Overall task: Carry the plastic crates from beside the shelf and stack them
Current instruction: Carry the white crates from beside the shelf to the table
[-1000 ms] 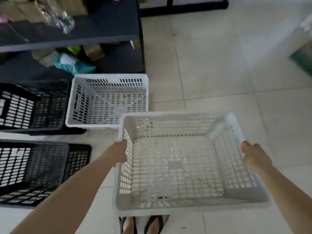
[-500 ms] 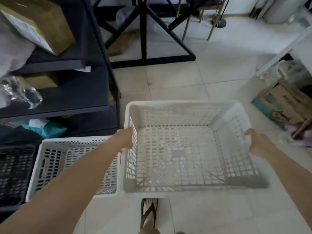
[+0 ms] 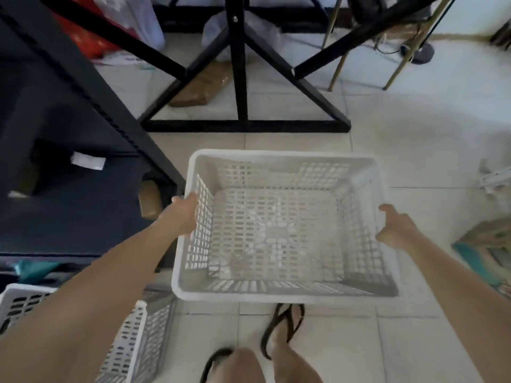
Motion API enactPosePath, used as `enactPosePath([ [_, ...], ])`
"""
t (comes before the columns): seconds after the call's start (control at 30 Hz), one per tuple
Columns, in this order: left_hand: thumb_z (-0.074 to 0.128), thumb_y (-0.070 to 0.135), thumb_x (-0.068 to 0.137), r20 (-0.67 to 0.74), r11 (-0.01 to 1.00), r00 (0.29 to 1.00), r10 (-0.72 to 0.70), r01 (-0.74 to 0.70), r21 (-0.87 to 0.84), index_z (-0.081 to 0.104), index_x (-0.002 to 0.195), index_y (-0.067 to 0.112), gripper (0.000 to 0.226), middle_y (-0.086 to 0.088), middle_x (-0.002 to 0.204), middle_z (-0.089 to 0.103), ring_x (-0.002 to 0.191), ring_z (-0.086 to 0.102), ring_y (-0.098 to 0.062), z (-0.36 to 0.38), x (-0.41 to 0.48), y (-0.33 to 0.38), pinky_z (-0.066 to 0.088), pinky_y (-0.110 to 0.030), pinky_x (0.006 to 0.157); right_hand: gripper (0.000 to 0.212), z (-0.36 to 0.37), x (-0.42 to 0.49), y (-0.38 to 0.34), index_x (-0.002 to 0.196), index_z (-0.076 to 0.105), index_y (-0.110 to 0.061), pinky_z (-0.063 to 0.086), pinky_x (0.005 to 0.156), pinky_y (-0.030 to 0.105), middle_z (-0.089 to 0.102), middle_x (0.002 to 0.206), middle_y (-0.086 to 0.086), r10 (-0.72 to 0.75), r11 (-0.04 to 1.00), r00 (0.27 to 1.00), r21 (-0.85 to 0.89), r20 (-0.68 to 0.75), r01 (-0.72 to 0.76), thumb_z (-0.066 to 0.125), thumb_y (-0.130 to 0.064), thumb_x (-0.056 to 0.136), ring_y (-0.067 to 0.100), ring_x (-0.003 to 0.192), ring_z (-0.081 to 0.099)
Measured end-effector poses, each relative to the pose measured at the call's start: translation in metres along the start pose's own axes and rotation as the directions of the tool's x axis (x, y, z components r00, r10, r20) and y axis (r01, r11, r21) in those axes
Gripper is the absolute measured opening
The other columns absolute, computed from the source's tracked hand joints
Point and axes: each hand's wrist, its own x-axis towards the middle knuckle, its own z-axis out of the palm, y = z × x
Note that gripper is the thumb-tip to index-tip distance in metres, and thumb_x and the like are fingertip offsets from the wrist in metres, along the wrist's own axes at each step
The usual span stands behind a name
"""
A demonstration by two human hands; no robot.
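Note:
I hold an empty white slotted plastic crate [image 3: 282, 233] above the tiled floor, in the middle of the head view. My left hand [image 3: 184, 214] grips its left wall near the rim. My right hand [image 3: 394, 229] grips its right rim. A second white crate [image 3: 138, 338] stands on the floor at the lower left, partly hidden behind my left forearm. The dark shelf [image 3: 63, 167] fills the left side, close to the carried crate's left wall.
A black table frame [image 3: 243, 125] with crossed braces stands ahead on the floor. Thin gold chair legs [image 3: 398, 67] are at the upper right. A cardboard box [image 3: 489, 241] lies at the right edge. My feet in dark sandals [image 3: 282, 330] are below the crate.
The crate has risen and moved forward, away from the crates by the shelf. The view has swung up: the black crates have left the frame and the table frame is now close ahead.

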Motion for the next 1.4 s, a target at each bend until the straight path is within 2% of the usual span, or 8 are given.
enactPosePath([
  [0.1, 0.05, 0.004, 0.092, 0.0, 1.0, 1.0, -0.008, 0.008, 0.001, 0.039, 0.119, 0.0, 0.03, -0.01, 0.08, 0.038, 0.067, 0.038, -0.017, -0.01, 0.064, 0.021, 0.033, -0.029, 0.058, 0.076, -0.019, 0.07, -0.025, 0.145, 0.024, -0.024, 0.046, 0.074, 0.036, 0.042, 0.128, 0.026, -0.003, 1.0, 1.0, -0.025, 0.01, 0.004, 0.054, 0.002, 0.08, 0.042, 0.106, 0.057],
  [0.2, 0.048, -0.001, 0.091, 0.011, 0.998, 0.999, -0.039, 0.04, -0.055, 0.038, 0.119, -0.004, 0.03, -0.026, 0.107, 0.045, 0.079, 0.048, -0.03, -0.017, 0.128, 0.044, 0.043, -0.036, 0.068, 0.077, -0.029, 0.138, -0.047, 0.144, 0.025, -0.023, 0.045, 0.075, 0.033, 0.04, 0.131, 0.026, -0.016, 0.999, 1.0, -0.028, 0.018, 0.017, 0.056, 0.001, 0.078, 0.041, 0.109, 0.056],
  [0.33, 0.044, -0.005, 0.09, 0.037, 0.995, 0.997, -0.062, 0.064, -0.076, 0.038, 0.114, -0.001, 0.025, -0.022, 0.104, 0.043, 0.063, 0.044, -0.025, -0.012, 0.214, 0.069, 0.046, -0.041, 0.067, 0.079, -0.026, 0.224, -0.069, 0.146, 0.023, -0.023, 0.039, 0.053, 0.025, 0.043, 0.132, 0.025, -0.018, 1.0, 0.998, -0.018, 0.055, 0.019, 0.059, -0.002, 0.079, 0.031, 0.084, 0.056],
  [0.43, 0.045, 0.0, 0.092, 0.101, 0.986, 0.989, -0.112, 0.124, -0.113, 0.036, 0.123, 0.002, 0.033, -0.024, 0.118, 0.041, 0.083, 0.057, -0.036, -0.008, 0.268, 0.083, 0.049, -0.043, 0.072, 0.079, -0.017, 0.286, -0.083, 0.148, 0.02, -0.024, 0.036, 0.046, 0.025, 0.042, 0.133, 0.026, 0.017, 1.0, 0.996, -0.025, 0.088, -0.014, 0.061, -0.006, 0.083, 0.023, 0.067, 0.054],
  [0.63, 0.043, 0.005, 0.093, 0.154, 0.965, 0.978, -0.139, 0.168, -0.202, 0.033, 0.121, 0.005, 0.03, -0.023, 0.121, 0.04, 0.085, 0.055, -0.036, 0.011, 0.35, 0.1, 0.043, -0.035, 0.06, 0.09, 0.006, 0.366, -0.096, 0.15, 0.018, -0.025, 0.043, 0.093, 0.039, 0.038, 0.145, 0.021, 0.068, 0.995, 0.983, 0.06, 0.169, -0.079, 0.072, -0.017, 0.078, 0.037, 0.131, 0.039],
  [0.83, 0.045, 0.009, 0.092, 0.12, 0.955, 0.97, -0.212, 0.231, -0.184, 0.035, 0.114, 0.01, 0.024, -0.02, 0.109, 0.043, 0.095, 0.054, -0.037, 0.033, 0.397, 0.117, 0.045, -0.041, 0.072, 0.104, 0.033, 0.416, -0.099, 0.15, 0.017, -0.026, 0.035, 0.11, 0.048, 0.028, 0.154, 0.014, 0.075, 0.975, 0.978, 0.19, 0.196, -0.113, 0.082, -0.024, 0.069, 0.034, 0.14, 0.029],
  [1.13, 0.047, 0.022, 0.092, 0.154, 0.975, 0.963, -0.222, 0.224, 0.01, 0.04, 0.128, 0.013, 0.037, -0.017, 0.122, 0.045, 0.109, 0.053, -0.034, 0.032, 0.38, 0.123, 0.052, -0.044, 0.087, 0.078, 0.04, 0.387, -0.111, 0.147, 0.026, -0.022, 0.046, 0.097, 0.041, 0.031, 0.144, 0.02, 0.068, 0.998, 0.995, 0.003, 0.078, -0.068, 0.067, -0.02, 0.081, 0.041, 0.124, 0.046],
  [1.4, 0.044, 0.024, 0.092, 0.068, 0.983, 0.987, -0.146, 0.137, 0.125, 0.047, 0.128, 0.014, 0.037, -0.009, 0.124, 0.052, 0.116, 0.052, -0.027, -0.004, 0.277, 0.118, 0.05, -0.042, 0.091, 0.052, 0.016, 0.263, -0.159, 0.134, 0.041, -0.017, 0.05, 0.089, 0.039, 0.056, 0.12, 0.008, -0.289, 0.881, 0.934, -0.323, 0.209, 0.345, 0.058, -0.015, 0.084, 0.027, 0.106, 0.057],
])
